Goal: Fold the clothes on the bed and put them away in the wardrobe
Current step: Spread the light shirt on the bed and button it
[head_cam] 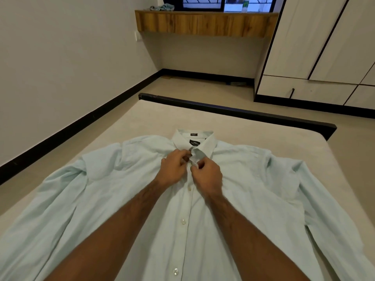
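Observation:
A pale mint long-sleeved shirt lies face up on the bed, collar away from me, both sleeves spread outward. White buttons run down its front. My left hand pinches the left edge of the placket just below the collar. My right hand pinches the right edge at the same spot, so both hands meet at the top button. The wardrobe with pale doors and dark trim stands at the far right, its doors closed.
A dark bed frame rail runs along the bed's far edge. Beyond it lies bare floor. A wooden ledge under the window carries a crumpled cloth. A white wall with a black skirting runs along the left.

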Demonstrator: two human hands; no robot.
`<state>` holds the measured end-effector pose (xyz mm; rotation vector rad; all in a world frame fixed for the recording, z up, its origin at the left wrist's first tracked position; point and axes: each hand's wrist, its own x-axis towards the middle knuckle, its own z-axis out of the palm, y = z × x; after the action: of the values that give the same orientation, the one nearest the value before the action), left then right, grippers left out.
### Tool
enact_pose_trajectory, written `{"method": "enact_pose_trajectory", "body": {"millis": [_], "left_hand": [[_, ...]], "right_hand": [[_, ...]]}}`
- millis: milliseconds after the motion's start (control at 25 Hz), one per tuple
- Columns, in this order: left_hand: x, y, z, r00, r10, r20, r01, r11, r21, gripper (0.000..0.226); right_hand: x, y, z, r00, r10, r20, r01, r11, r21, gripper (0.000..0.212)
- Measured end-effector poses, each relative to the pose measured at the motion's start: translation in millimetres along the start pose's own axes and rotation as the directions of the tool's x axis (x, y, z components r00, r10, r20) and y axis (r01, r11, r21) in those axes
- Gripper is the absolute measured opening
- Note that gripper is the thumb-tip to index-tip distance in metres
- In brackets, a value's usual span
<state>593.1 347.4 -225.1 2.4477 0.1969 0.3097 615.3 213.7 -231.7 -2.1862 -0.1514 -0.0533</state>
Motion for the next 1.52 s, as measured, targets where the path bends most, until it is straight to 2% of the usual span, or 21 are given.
{"method": "enact_pose_trajectory", "body": {"millis": [80, 160, 400, 480, 600, 720, 840, 1240, 1520], "left_hand": [[1.0, -2.1, 0.9, 0.999, -0.026, -0.041, 0.024, 0.998, -0.064, 0.022], [3.6, -0.5, 1.8, 0.997, -0.080, -0.023, 0.079, 0.995, -0.065, 0.009], [6.6, 10.1, 6.8, 0.980, -0.197, -0.015, 0.197, 0.980, -0.011, 0.013], [6.9, 10.7, 5.8, 0.973, -0.230, -0.024, 0.228, 0.971, -0.079, 0.013], [8.5, 12.7, 0.2, 0.958, -0.287, 0.006, 0.275, 0.913, -0.302, 0.009], [7.8, 15.2, -5.7, 0.943, -0.327, 0.056, 0.320, 0.853, -0.413, 0.005], [3.5, 15.3, -4.9, 0.935, -0.344, 0.090, 0.345, 0.819, -0.459, 0.002], [-3.3, 8.9, -1.1, 0.936, -0.333, 0.112, 0.337, 0.764, -0.551, 0.006], [-7.0, 7.2, 1.2, 0.943, -0.325, 0.072, 0.310, 0.781, -0.542, 0.009]], "right_hand": [[0.7, 5.9, -5.5, 0.998, 0.060, 0.004, -0.060, 0.993, 0.104, 0.007], [0.0, 9.8, -10.2, 0.995, 0.096, 0.019, -0.098, 0.971, 0.219, 0.006], [-1.9, 18.1, -12.3, 0.994, 0.109, 0.022, -0.109, 0.924, 0.367, 0.009], [-4.9, 19.4, -9.5, 0.997, 0.082, -0.003, -0.073, 0.909, 0.409, 0.012], [-5.2, 20.5, -9.4, 0.995, 0.099, -0.015, -0.083, 0.904, 0.420, 0.013], [-1.0, 22.8, -11.0, 0.993, 0.116, 0.020, -0.113, 0.886, 0.449, 0.015], [0.2, 24.2, -9.1, 0.994, 0.085, 0.073, -0.110, 0.867, 0.487, 0.015], [-8.8, 19.5, -8.1, 0.997, -0.033, 0.063, 0.004, 0.907, 0.422, 0.006], [-6.9, 20.0, -9.2, 0.996, -0.002, 0.088, -0.042, 0.867, 0.496, 0.015]]}}
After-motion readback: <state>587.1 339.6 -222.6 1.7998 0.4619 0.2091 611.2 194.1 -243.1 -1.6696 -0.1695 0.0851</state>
